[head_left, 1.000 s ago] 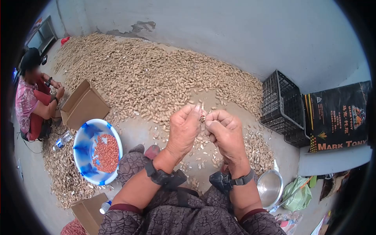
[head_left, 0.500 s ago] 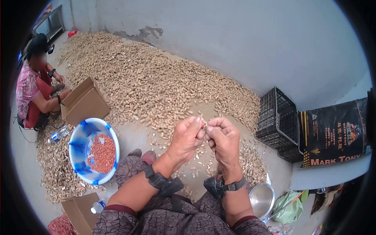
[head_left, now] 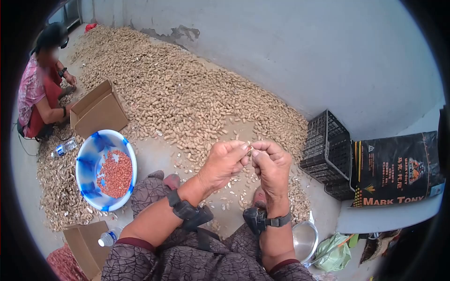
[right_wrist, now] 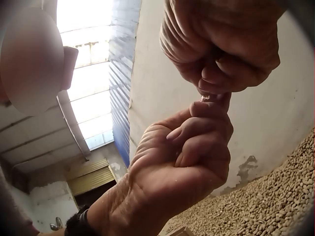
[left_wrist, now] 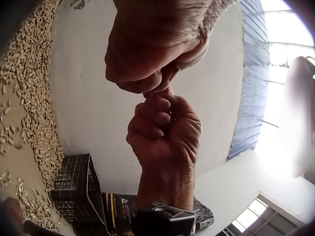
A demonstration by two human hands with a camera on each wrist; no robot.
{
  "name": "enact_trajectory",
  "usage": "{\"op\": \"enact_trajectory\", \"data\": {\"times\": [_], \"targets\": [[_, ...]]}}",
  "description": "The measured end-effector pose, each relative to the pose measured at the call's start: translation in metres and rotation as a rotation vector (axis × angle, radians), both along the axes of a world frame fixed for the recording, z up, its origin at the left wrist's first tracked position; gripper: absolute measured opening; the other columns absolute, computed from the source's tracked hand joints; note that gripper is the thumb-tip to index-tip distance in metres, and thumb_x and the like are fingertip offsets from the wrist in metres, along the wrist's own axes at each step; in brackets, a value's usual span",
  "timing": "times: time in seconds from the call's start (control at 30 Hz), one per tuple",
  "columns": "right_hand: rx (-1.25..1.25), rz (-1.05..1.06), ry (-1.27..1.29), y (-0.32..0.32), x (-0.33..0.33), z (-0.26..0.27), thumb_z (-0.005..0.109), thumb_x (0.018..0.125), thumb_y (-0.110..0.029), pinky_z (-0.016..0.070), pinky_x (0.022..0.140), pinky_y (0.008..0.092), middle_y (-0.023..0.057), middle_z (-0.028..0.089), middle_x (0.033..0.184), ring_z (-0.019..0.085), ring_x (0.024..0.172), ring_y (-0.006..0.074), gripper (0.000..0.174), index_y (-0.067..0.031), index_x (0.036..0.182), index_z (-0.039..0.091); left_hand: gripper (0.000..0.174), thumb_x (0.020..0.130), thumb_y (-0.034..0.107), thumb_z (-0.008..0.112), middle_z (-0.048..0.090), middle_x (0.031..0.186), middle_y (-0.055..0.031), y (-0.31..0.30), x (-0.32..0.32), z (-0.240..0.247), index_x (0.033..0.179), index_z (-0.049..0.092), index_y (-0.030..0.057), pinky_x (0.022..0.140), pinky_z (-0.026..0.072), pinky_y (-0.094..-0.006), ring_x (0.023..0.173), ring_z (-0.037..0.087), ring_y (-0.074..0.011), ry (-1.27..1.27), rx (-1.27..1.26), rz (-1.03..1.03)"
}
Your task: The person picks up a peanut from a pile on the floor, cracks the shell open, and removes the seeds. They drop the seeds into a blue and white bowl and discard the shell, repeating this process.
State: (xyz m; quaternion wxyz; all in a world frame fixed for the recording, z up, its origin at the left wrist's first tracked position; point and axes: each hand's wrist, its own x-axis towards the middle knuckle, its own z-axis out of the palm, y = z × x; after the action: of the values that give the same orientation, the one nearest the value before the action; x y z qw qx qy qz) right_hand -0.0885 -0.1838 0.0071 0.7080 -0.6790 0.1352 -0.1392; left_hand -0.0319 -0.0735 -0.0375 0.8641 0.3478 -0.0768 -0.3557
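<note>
In the head view my left hand (head_left: 224,163) and right hand (head_left: 273,165) meet fingertip to fingertip above the floor. Between them they pinch a small piece of peanut (head_left: 250,149), mostly covered by the fingers. The right wrist view shows a pale bit of shell (right_wrist: 206,98) where the tips meet, my left hand (right_wrist: 184,157) below and my right hand (right_wrist: 224,44) above. Fingers of both hands are curled. A large heap of unshelled peanuts (head_left: 178,93) lies beyond the hands.
A blue-and-white basin (head_left: 84,175) holds reddish kernels (head_left: 116,173). Near it are cardboard boxes (head_left: 101,112), bottles (head_left: 64,147) and a crouching person (head_left: 35,89). At right stand black crates (head_left: 326,152), a black sack (head_left: 398,168), a metal bowl (head_left: 305,239) and a green bag (head_left: 333,255).
The head view has shifted, with my hands lower in it and still together. The reddish bit between my fingertips is less visible now. The crouching person's hands have moved apart and down.
</note>
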Motion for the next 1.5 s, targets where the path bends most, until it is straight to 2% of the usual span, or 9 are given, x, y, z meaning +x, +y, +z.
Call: {"op": "enact_trajectory", "data": {"times": [0.2, 0.37, 0.77, 0.87, 1.1, 1.23, 1.33, 1.4, 1.5], "targets": [[-0.014, 0.017, 0.009, -0.005, -0.005, 0.000, 0.056, 0.076, -0.002, 0.0346, 0.044, 0.0150, -0.0011, 0.055, 0.061, 0.046, 0.049, 0.0023, 0.011, 0.0005, 0.086, 0.061, 0.017, 0.084, 0.009, 0.049, 0.054, 0.067, -0.0025, 0.011, 0.006, 0.010, 0.095, 0.055, -0.0017, 0.037, 0.0239, -0.0148, 0.043, 0.034, -0.0002, -0.082, 0.073, -0.161], [-0.102, 0.061, 0.042, -0.008, -0.010, 0.007, 0.057, 0.076, -0.003, 0.0342, 0.043, 0.0155, -0.0006, 0.055, 0.059, 0.046, 0.048, 0.0022, 0.012, 0.0004, 0.086, 0.063, 0.010, 0.082, 0.007, 0.050, 0.056, 0.071, -0.0063, 0.016, 0.011, 0.008, 0.086, 0.054, -0.0012, 0.037, 0.0241, -0.0149, 0.043, 0.035, -0.0003, -0.130, 0.001, -0.293], [-0.175, 0.110, 0.020, -0.006, -0.014, 0.009, 0.056, 0.075, 0.000, 0.0347, 0.043, 0.0160, -0.0006, 0.056, 0.061, 0.046, 0.050, 0.0027, 0.012, 0.0011, 0.085, 0.063, 0.009, 0.081, 0.005, 0.045, 0.056, 0.071, -0.0085, 0.019, 0.009, 0.015, 0.085, 0.052, 0.0003, 0.038, 0.0239, -0.0151, 0.043, 0.033, -0.0008, -0.170, 0.041, -0.320], [-0.209, 0.132, -0.018, 0.000, -0.012, 0.005, 0.056, 0.074, 0.001, 0.0356, 0.044, 0.0162, -0.0003, 0.057, 0.062, 0.047, 0.050, 0.0029, 0.012, 0.0014, 0.085, 0.063, 0.016, 0.072, -0.001, 0.040, 0.056, 0.068, -0.0081, 0.015, 0.008, 0.005, 0.082, 0.053, 0.0014, 0.036, 0.0260, -0.0172, 0.043, 0.037, -0.0031, -0.120, 0.029, -0.298], [-0.092, 0.101, 0.050, -0.006, -0.016, 0.019, 0.057, 0.074, -0.004, 0.0310, 0.042, 0.0165, -0.0021, 0.050, 0.057, 0.041, 0.047, 0.0024, 0.006, 0.0002, 0.075, 0.060, 0.011, 0.077, 0.005, 0.042, 0.052, 0.069, -0.0088, 0.022, 0.017, -0.003, 0.081, 0.050, -0.0019, 0.035, 0.0251, -0.0170, 0.046, 0.039, -0.0050, 0.113, -0.051, -0.200], [-0.102, 0.374, 0.010, -0.012, -0.025, 0.026, 0.057, 0.075, -0.007, 0.0307, 0.042, 0.0180, -0.0014, 0.050, 0.056, 0.041, 0.046, 0.0041, 0.009, 0.0014, 0.075, 0.061, 0.016, 0.081, 0.012, 0.043, 0.052, 0.076, -0.0090, 0.022, 0.021, -0.008, 0.085, 0.049, -0.0027, 0.035, 0.0257, -0.0158, 0.048, 0.037, -0.0054, 0.380, -0.174, -0.065], [-0.206, 0.198, 0.052, 0.006, -0.015, 0.021, 0.053, 0.077, -0.001, 0.0366, 0.046, 0.0185, 0.0012, 0.055, 0.062, 0.048, 0.052, 0.0052, 0.012, 0.0025, 0.087, 0.060, 0.021, 0.085, 0.016, 0.040, 0.053, 0.081, -0.0124, 0.018, 0.018, -0.003, 0.088, 0.049, -0.0027, 0.045, 0.0379, -0.0187, 0.059, 0.048, -0.0117, 0.466, -0.349, -0.025], [-0.296, 0.169, -0.024, 0.017, -0.010, 0.013, 0.053, 0.077, 0.001, 0.0395, 0.048, 0.0190, 0.0029, 0.058, 0.067, 0.050, 0.056, 0.0061, 0.016, 0.0023, 0.091, 0.059, 0.030, 0.088, 0.024, 0.037, 0.055, 0.088, -0.0157, 0.014, 0.010, 0.019, 0.090, 0.049, -0.0031, 0.063, 0.0462, -0.0258, 0.078, 0.054, -0.0200, 0.543, -0.287, 0.150], [-0.540, 0.099, -0.176, 0.020, 0.000, -0.003, 0.052, 0.075, 0.007, 0.0453, 0.056, 0.0213, 0.0073, 0.062, 0.079, 0.056, 0.066, 0.0083, 0.027, 0.0018, 0.102, 0.054, 0.037, 0.090, 0.029, 0.033, 0.055, 0.095, -0.0179, 0.009, 0.014, 0.007, 0.092, 0.049, -0.0040, 0.076, 0.0460, -0.0338, 0.090, 0.053, -0.0261, 0.450, -0.421, 0.084]]}}
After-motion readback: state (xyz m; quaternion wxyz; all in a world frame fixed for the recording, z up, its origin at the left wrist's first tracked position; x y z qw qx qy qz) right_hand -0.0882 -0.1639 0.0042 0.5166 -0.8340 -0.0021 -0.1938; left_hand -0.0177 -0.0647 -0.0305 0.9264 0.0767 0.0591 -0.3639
